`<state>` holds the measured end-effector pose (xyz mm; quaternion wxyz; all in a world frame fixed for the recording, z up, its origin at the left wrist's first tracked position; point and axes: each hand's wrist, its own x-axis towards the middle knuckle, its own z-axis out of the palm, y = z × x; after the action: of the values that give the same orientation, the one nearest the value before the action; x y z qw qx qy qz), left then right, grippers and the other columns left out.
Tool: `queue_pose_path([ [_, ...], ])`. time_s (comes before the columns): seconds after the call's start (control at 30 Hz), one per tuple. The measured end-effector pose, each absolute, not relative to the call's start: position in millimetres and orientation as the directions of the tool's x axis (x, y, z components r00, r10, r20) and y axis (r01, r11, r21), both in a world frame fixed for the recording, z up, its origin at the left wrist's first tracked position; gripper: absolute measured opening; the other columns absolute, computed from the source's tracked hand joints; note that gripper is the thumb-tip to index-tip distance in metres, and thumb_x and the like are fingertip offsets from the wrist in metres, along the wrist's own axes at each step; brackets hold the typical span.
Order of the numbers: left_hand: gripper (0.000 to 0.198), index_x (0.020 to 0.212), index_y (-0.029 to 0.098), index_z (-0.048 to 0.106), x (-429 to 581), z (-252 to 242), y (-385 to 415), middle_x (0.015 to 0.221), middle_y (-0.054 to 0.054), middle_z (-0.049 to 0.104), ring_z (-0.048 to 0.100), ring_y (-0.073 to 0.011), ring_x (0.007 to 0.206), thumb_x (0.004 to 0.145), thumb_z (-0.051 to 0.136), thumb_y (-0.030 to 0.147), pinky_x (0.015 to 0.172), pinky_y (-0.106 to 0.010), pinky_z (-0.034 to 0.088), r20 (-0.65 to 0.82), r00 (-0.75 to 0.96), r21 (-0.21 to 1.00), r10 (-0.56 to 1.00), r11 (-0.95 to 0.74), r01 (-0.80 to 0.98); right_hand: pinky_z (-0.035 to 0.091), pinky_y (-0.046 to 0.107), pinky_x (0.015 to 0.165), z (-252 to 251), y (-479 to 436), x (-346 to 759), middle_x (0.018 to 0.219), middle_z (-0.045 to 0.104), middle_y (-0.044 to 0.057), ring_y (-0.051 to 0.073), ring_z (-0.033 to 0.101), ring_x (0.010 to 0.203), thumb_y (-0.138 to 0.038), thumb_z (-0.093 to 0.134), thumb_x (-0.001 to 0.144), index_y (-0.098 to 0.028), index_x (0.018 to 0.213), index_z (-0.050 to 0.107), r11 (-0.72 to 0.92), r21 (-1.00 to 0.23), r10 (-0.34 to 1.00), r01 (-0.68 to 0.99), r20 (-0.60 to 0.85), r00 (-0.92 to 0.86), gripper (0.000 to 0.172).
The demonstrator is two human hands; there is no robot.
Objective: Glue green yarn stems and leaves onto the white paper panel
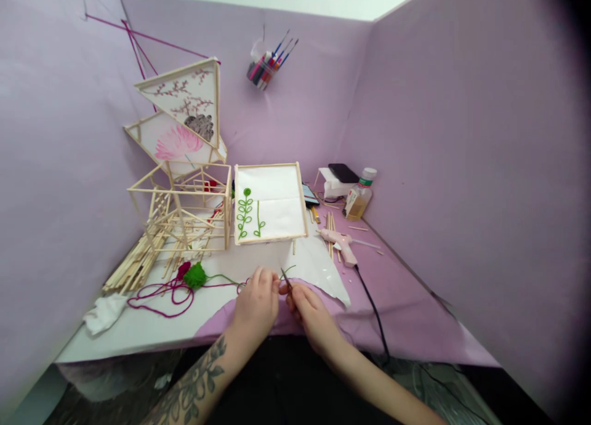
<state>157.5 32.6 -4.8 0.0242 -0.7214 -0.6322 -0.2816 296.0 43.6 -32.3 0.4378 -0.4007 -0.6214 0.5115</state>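
Left hand (257,300): fingers pinched on green yarn (290,269), beside right hand.
Right hand (308,309): closed on small tool (285,279) — tip at yarn.
Frame (269,202): beyond both hands — upright.
Glue gun (340,243): up-right of right hand.

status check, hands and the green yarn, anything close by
Left hand pinching green yarn. Right hand gripping a thin dark tool at the strand. Glue gun and its cord just right of the hands.

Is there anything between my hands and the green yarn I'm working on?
Nothing visible. The left hand and right hand already pinch the green yarn together with a thin tool; the framed panel stands behind them, apart.
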Motion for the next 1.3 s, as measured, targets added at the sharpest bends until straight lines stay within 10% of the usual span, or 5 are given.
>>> queue_pose_path([
  [0.67, 0.014, 0.084, 0.019, 0.053, 158.5, -1.3, 33.8, 0.076, -0.004, 0.058, 0.057, -0.0195, 0.068, 0.091, 0.041, 0.015, 0.061, -0.029, 0.043, 0.568, 0.151, 0.077, 0.809, -0.235, 0.969, 0.019, 0.025, 0.047, -25.6, 46.7, 290.9, 0.055, 0.034, -0.006, 0.010, 0.027, 0.050, -0.051, 0.048, 0.085, -0.018, 0.070, 0.053, -0.128, -0.982, 0.944, -0.141, -0.077, -0.322, 0.037],
  [1.0, 0.023, 0.099, 0.013, 0.060, 94.7, -1.1, 58.1, 0.092, -0.010, 0.063, 0.061, -0.0235, 0.082, 0.092, 0.038, 0.018, 0.072, -0.033, 0.047, 0.376, -0.165, 0.131, 0.912, 0.124, 0.984, 0.014, 0.021, 0.041, -23.6, 62.5, 322.1, 0.063, 0.048, -0.004, 0.007, 0.029, 0.044, -0.058, 0.056, 0.078, -0.016, 0.099, 0.060, -0.190, -0.946, 0.967, -0.264, -0.133, -0.220, 0.047],
  [1.3, 0.027, 0.097, 0.017, 0.065, 75.2, 2.6, 53.7, 0.102, -0.009, 0.064, 0.061, -0.0237, 0.094, 0.090, 0.039, 0.019, 0.083, -0.033, 0.046, 0.301, -0.153, 0.205, 0.941, 0.093, 0.974, 0.023, 0.020, 0.042, -27.5, 76.2, 360.7, 0.070, 0.055, 0.000, 0.007, 0.036, 0.047, -0.059, 0.060, 0.076, -0.015, 0.103, 0.061, -0.061, -0.987, 0.997, -0.146, -0.053, -0.059, 0.052],
])
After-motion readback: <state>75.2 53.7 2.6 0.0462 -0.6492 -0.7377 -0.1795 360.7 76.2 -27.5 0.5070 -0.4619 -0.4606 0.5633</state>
